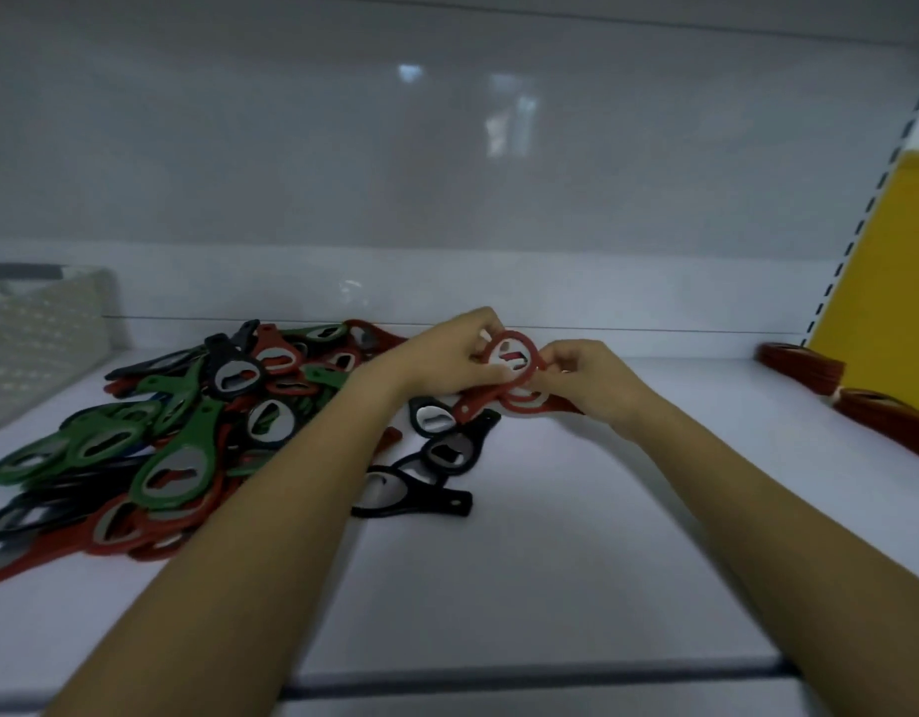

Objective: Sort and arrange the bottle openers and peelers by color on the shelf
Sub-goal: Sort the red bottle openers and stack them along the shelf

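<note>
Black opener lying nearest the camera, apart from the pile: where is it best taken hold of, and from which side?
Pinch the black opener by its narrow handle, coming from the right and above. The handle points right over bare shelf, while the ring end sits close to another black opener and the pile.

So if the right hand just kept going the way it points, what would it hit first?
Probably the left hand: the right hand points up-left, and both pinch the same red opener between them. Past that lies the mixed pile, though depth is hard to judge.
</note>
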Tool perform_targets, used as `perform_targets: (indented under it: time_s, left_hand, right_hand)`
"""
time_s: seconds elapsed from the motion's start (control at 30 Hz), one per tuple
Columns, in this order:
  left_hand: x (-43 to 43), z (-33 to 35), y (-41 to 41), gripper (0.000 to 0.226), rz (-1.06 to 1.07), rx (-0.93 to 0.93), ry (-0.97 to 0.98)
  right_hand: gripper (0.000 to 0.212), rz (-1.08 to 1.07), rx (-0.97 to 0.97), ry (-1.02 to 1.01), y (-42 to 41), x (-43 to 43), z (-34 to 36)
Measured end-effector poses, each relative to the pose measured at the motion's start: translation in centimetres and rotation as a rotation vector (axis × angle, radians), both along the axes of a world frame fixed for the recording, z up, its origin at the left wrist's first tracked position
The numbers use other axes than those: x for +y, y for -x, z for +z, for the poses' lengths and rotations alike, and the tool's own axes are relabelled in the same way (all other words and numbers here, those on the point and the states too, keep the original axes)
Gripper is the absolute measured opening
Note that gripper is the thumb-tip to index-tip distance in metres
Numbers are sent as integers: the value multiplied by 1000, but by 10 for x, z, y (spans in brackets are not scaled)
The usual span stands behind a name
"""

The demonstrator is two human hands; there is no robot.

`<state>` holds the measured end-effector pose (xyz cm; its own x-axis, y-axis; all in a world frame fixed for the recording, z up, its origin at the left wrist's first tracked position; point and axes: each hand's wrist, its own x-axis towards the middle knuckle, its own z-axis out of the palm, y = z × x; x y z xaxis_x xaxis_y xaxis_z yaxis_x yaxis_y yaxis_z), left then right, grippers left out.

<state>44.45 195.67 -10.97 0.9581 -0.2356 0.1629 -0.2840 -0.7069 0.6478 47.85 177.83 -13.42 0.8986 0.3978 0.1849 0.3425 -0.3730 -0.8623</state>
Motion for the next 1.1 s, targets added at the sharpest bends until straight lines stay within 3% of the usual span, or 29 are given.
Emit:
perform_targets:
  time_s: [0.1,0.2,0.33,0.4,0.57,0.73,0.8,0.9,0.97,1.1]
  left_hand:
    - [-6,-6,4,34,-2,-16,157]
    - [-2,-5,11,29,11,-61,196]
    - [11,-10,16,22,136,-47,386]
    - [16,-12,17,25,164,17,522]
    - [4,-14,17,23,165,190,823]
    - [-11,-17,14,33,140,290,1027]
    - [-14,-20,14,32,118,346,1010]
    - [-15,-20,14,25,204,239,913]
    - [-9,-13,13,24,287,143,959]
    - [18,0,12,19,394,60,1202]
  right_hand:
    - [4,82,154,-58,2,-10,2]
    - [14,274,366,-165,0,-17,5]
    - [23,141,321,-156,-1,-16,8]
    - [19,39,324,-277,-2,-17,10]
    - [12,75,349,-469,2,-14,13]
    - [8,36,202,-365,10,12,-1]
    - [8,6,149,-355,11,18,-5]
    - [10,-2,137,-394,14,25,-7]
    - [18,-19,101,-393,12,28,-8]
    - [10,-34,-187,21,12,34,-17]
